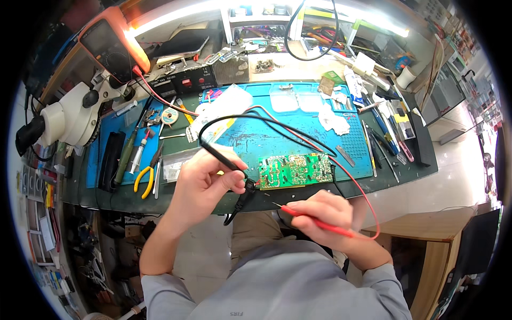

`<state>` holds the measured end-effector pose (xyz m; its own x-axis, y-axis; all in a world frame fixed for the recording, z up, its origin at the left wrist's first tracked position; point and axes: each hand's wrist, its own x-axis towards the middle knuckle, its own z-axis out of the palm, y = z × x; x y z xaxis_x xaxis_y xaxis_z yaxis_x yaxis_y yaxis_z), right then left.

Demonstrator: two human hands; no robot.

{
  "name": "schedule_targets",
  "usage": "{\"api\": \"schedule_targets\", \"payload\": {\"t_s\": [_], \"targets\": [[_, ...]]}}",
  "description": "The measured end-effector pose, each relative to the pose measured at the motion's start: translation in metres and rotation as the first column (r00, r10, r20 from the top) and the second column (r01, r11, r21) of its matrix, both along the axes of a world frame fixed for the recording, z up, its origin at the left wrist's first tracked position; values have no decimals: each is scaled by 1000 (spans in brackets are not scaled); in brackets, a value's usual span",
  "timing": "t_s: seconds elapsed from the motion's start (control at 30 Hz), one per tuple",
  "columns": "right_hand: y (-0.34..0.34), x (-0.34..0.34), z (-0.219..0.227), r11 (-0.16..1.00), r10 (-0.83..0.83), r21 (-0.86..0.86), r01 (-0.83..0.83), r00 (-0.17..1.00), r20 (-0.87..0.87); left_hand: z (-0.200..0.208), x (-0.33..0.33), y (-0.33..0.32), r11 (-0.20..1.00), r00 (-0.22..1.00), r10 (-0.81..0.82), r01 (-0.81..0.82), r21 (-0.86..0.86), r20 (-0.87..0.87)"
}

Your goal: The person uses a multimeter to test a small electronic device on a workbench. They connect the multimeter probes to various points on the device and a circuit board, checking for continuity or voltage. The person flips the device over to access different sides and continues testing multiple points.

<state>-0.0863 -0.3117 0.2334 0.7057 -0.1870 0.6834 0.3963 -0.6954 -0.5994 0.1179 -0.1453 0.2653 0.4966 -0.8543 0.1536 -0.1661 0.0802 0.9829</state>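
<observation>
A green circuit board (295,170) lies at the front edge of the blue work mat (240,140). Closed around a black test probe (217,154), my left hand (201,180) is at the board's left end. Just beside its fingertips is a black power plug (247,193) with a cord hanging over the table edge; whether the probe touches the plug I cannot tell. My right hand (326,212) grips a red test probe (322,226), its metal tip pointing left, in front of the board and apart from it. Both leads loop across the mat.
An orange multimeter (114,47) stands at the back left, above a white microscope (66,116). Yellow-handled pliers (144,181) and a green screwdriver (126,154) lie on the left. Tweezers and other tools, including a blue pen-like tool (388,130), lie on the right.
</observation>
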Motion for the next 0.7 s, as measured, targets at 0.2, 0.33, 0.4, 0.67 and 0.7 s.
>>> {"api": "schedule_targets", "payload": {"t_s": [0.2, 0.33, 0.4, 0.67, 0.7], "targets": [[6, 24, -34, 994, 10, -107, 16, 973, 232, -27, -1, -4, 996, 990, 57, -48, -73, 127], [4, 30, -32, 996, -48, -64, 65, 971, 235, -42, -1, -10, 985, 992, 66, -48, -166, 110], [4, 30, -36, 995, -61, -59, 75, 977, 204, -46, -2, -9, 977, 995, 80, -66, -201, 64], [6, 21, -46, 994, -67, -76, 82, 981, 181, -46, -2, -15, 948, 972, 179, -128, -292, 155], [7, 20, -46, 995, -78, -52, 88, 982, 173, -50, -2, -15, 930, 962, 229, -172, -324, 148]]}}
